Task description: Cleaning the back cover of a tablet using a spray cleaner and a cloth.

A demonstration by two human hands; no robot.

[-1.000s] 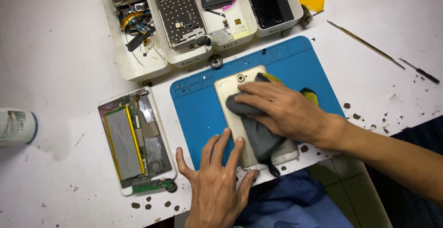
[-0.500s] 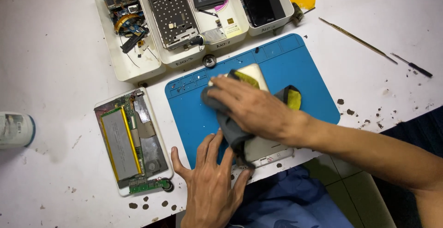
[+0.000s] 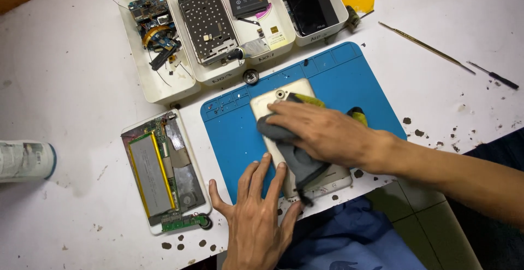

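White counter [image 3: 65,84], blue mat [image 3: 349,79] mid-frame. I pressed my right hand [image 3: 327,133] with grey cloth [image 3: 295,152] on the beige device back [image 3: 273,101]; left hand [image 3: 256,210] flat, fingers spread, steadied its lower edge.

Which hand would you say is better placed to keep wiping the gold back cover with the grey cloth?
The right hand, probably: it already presses the grey cloth onto the gold back cover. The left hand lies flat on the blue mat at the cover's near edge, better suited to steadying it.
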